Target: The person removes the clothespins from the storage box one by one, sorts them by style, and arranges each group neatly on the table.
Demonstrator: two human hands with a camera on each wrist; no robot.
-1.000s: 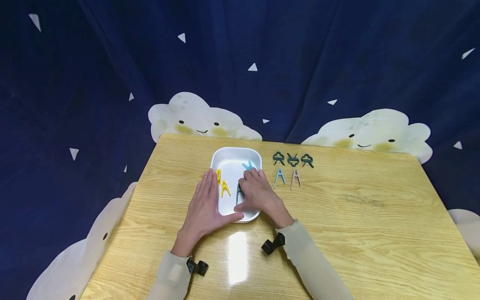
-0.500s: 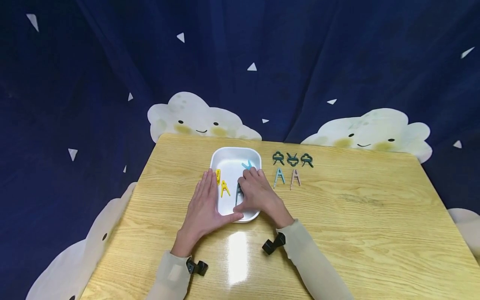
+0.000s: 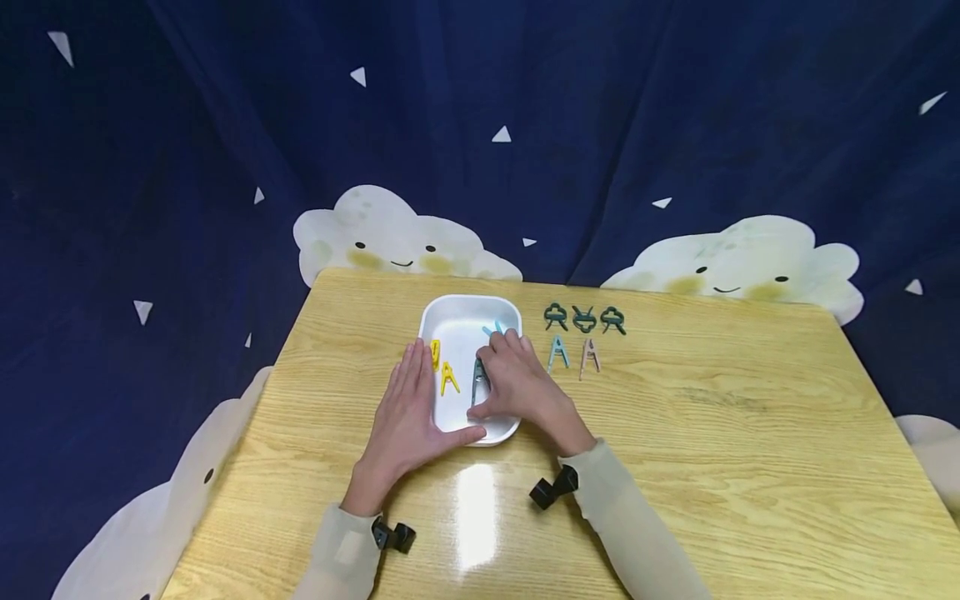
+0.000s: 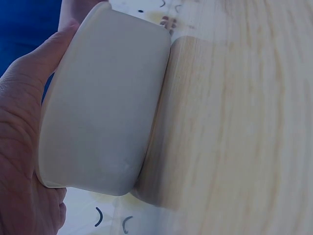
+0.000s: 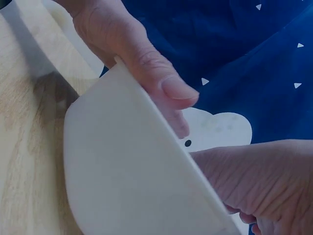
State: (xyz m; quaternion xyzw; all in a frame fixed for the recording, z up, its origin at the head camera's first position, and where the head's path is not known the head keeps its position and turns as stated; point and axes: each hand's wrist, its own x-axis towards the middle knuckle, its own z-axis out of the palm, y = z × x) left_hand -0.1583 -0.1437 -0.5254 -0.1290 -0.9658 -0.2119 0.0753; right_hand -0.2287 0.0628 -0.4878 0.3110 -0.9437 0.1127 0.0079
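The bench stretches well right of the white tray and ends just behind it. The left hand lies along the left rim, fingers straight; the right hand crosses the opposite rim, fingers curled round a dark clip inside.

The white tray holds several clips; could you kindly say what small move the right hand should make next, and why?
Probably secure the right hand's pinch on the dark clip before any lift: it is curled right at that clip, though a firm hold cannot be confirmed, and the left hand rests against the white tray, which should help steady it.
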